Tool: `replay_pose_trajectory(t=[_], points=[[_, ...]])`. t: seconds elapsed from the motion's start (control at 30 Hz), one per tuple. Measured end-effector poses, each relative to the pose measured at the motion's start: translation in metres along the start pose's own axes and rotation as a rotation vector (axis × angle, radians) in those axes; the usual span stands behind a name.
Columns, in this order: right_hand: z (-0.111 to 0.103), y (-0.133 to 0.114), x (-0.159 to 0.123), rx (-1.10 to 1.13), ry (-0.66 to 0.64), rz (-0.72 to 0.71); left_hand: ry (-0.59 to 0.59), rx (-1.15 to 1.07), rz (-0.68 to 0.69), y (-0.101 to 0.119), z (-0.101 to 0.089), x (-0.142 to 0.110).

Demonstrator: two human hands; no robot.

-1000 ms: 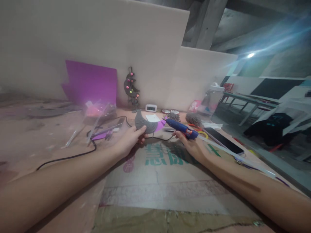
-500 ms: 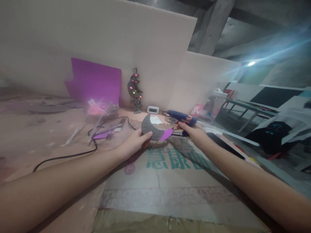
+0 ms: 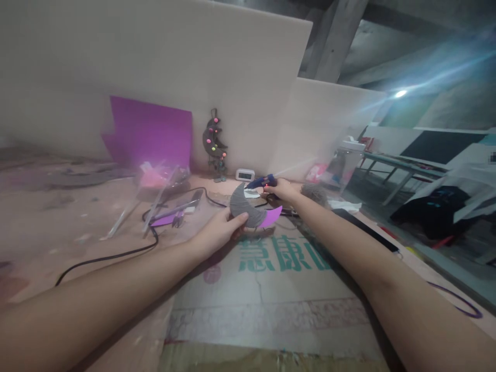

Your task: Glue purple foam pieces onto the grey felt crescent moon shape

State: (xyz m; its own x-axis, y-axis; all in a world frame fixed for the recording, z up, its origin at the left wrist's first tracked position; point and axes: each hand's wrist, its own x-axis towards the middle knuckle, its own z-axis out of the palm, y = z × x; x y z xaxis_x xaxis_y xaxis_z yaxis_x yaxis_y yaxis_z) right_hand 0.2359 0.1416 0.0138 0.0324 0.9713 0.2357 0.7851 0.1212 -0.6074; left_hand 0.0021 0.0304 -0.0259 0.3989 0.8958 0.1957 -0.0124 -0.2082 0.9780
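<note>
My left hand (image 3: pixel 228 223) pinches the lower left edge of a crescent moon shape (image 3: pixel 248 209). Grey yarn covers most of the crescent, while its right tip is bare purple. Beyond it, my right hand (image 3: pixel 283 191) is wrapped round a blue glue gun (image 3: pixel 261 182) with a small red light. The gun's nozzle points left, behind the crescent's upper tip, over a small white piece (image 3: pixel 251 193). Whether the nozzle touches anything I cannot tell. Under both hands lies a cardboard sheet (image 3: pixel 232 310) with green lettering.
A finished-looking moon ornament (image 3: pixel 213 139) with coloured balls leans at the back wall, beside a purple sheet (image 3: pixel 155 132). A white digital clock (image 3: pixel 245 175) stands near it. A black cable (image 3: pixel 112 257) crosses the left side. Grey yarn (image 3: pixel 314 194) lies right of my right hand.
My right hand has moved left and away from me with the glue gun, bringing it behind the crescent. The crescent in my left hand has shifted slightly right.
</note>
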Motion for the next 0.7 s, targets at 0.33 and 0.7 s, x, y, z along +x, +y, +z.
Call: replay_pose_trajectory(t=[0.33,0.7], points=[[-0.037,0.007,-0.037,-0.202,0.03,-0.183,0.118,-0.004,0.004,0.015,0.001,-0.006],[-0.037,-0.028,-0.139,-0.323,-0.258,-0.581,0.171,0.07,-0.066,0.018,-0.002,-0.009]])
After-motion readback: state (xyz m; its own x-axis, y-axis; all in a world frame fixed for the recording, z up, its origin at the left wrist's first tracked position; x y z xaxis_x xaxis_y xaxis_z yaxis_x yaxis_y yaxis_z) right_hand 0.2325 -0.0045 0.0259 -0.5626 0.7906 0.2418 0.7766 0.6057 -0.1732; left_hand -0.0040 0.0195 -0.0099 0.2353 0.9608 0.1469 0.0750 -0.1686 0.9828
